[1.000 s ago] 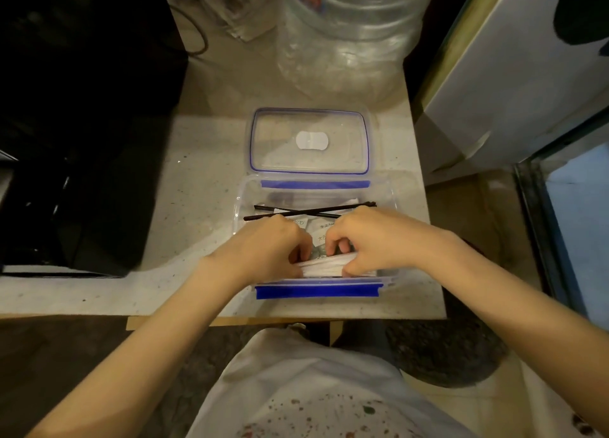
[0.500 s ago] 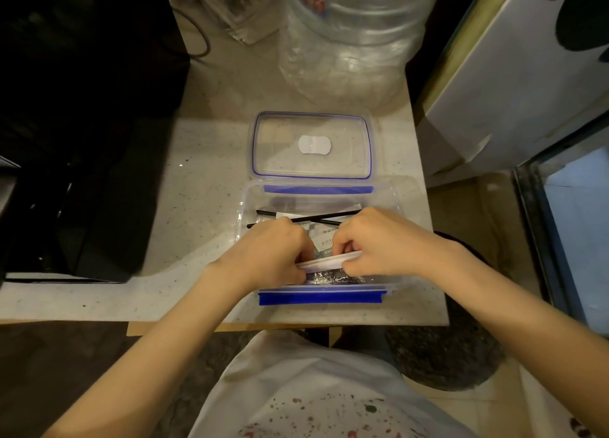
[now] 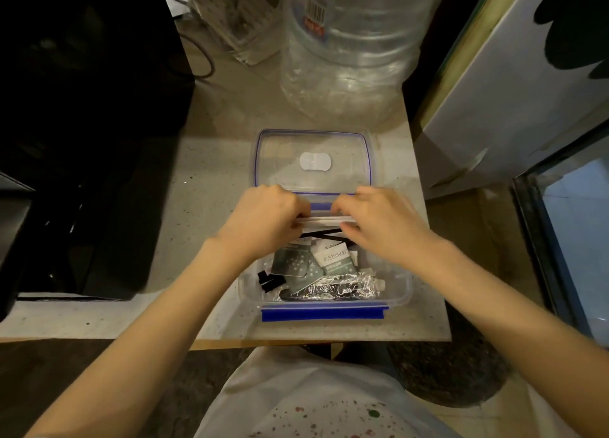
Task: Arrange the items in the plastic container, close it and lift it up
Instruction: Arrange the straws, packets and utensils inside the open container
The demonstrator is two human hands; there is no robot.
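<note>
On the bench [image 3: 211, 187], both hands, left [image 3: 263, 220] and right [image 3: 379, 221], pinch a flat white packet [image 3: 324, 219] over the open container's [image 3: 400, 284] far edge.

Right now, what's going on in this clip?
A person is packing a clear container on a table. Both hands, left hand and right hand, pinch a flat white item over the container's far edge. Sachets, a foil pack and black sticks lie inside. The lid is off, lying behind the container.
</note>
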